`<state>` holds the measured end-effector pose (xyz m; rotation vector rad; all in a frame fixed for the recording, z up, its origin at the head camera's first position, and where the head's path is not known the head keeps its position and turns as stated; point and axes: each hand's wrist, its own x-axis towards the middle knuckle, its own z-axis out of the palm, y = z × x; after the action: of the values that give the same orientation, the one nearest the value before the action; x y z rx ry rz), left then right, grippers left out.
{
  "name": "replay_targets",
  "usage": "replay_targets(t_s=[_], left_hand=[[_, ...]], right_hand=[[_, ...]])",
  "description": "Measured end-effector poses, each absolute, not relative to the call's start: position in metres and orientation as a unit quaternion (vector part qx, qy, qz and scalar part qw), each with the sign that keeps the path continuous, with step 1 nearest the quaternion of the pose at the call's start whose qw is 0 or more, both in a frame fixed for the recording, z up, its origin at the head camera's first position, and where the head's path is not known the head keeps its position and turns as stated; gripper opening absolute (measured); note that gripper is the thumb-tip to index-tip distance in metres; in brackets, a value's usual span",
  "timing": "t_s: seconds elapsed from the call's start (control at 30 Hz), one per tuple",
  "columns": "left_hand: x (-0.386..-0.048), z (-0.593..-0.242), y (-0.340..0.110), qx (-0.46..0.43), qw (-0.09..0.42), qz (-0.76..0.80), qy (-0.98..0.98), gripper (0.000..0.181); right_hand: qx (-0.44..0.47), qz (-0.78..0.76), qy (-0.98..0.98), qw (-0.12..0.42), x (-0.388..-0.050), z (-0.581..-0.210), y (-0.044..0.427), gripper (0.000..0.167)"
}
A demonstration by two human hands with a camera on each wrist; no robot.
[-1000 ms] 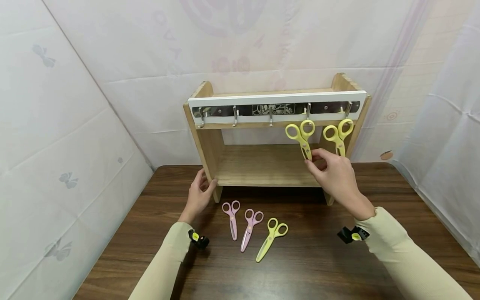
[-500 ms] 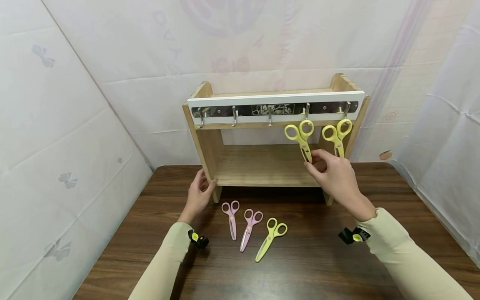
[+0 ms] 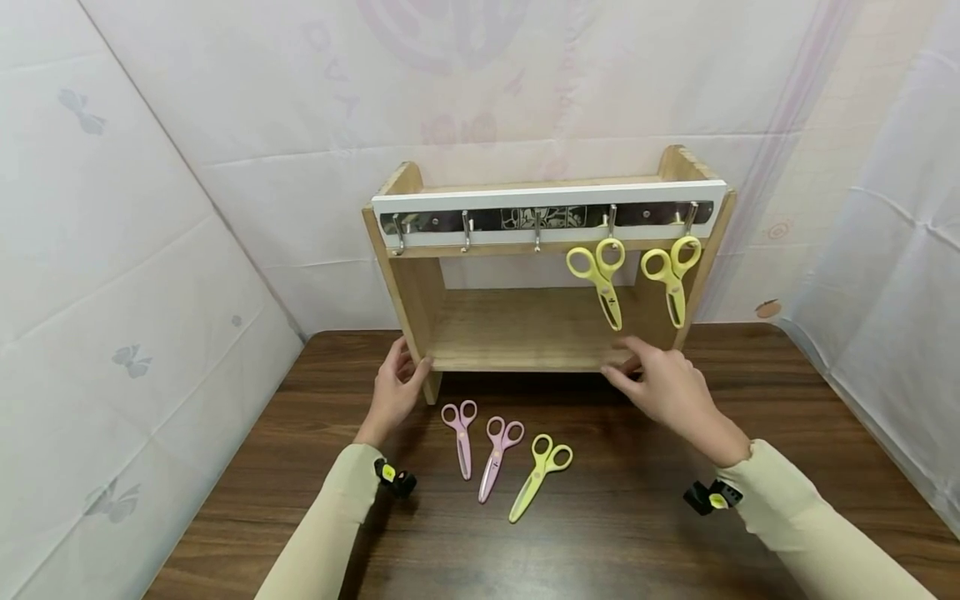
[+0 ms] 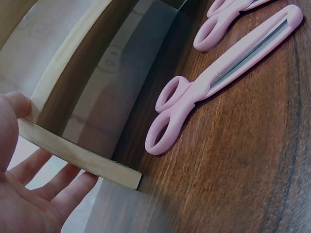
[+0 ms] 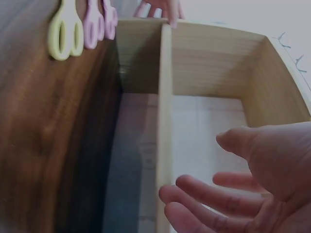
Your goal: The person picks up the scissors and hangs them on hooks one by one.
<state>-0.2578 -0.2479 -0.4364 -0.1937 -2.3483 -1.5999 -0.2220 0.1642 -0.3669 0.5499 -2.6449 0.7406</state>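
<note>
Yellow scissors [image 3: 604, 290], two pairs, hang near the upper right front corner of the shelf [image 3: 517, 333], my right grip [image 3: 663, 383] loosely spread below, empty, my left grip [image 3: 395, 394] holding the shelf's lower left edge, where firm pressure should prevent rocking.

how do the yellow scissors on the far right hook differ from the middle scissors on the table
Colour: the hung scissors are yellow, the middle scissors pink.
Pose: the hung scissors dangle tip-down from the hook; the middle scissors lie flat on the table.
Shared: both have two finger loops and look closed.
</note>
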Motion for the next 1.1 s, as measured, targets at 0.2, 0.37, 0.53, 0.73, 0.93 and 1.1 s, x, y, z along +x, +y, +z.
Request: replay_targets(t_s=[0.2,0.37,0.53,0.73,0.93,1.1], left_hand=[[-0.258,-0.438,-0.248,-0.068,0.150,-0.554,-0.816,0.054],[-0.259,-0.437,-0.248,-0.069,0.151,-0.556,-0.815,0.053],[-0.253,-0.425,-0.243,-0.071,0.149,-0.559,-0.813,0.054],[-0.235,-0.402,-0.235,-0.068,0.138,-0.552,-0.820,0.053],[-0.241,-0.413,-0.237,-0.072,0.143,-0.551,-0.819,0.053],[-0.257,-0.435,-0.247,-0.073,0.150,-0.556,-0.814,0.054]], right_hand=[[0.223,0.238,-0.932,0.160,-0.214,-0.387,0.152,0.030],[0.248,0.229,-0.930,0.145,-0.206,-0.398,0.137,0.024],[0.272,0.225,-0.927,0.129,-0.197,-0.405,0.121,0.019],[0.301,0.222,-0.921,0.107,-0.186,-0.412,0.103,0.018],[0.327,0.217,-0.916,0.082,-0.178,-0.420,0.087,0.019],[0.344,0.209,-0.913,0.063,-0.172,-0.425,0.076,0.021]])
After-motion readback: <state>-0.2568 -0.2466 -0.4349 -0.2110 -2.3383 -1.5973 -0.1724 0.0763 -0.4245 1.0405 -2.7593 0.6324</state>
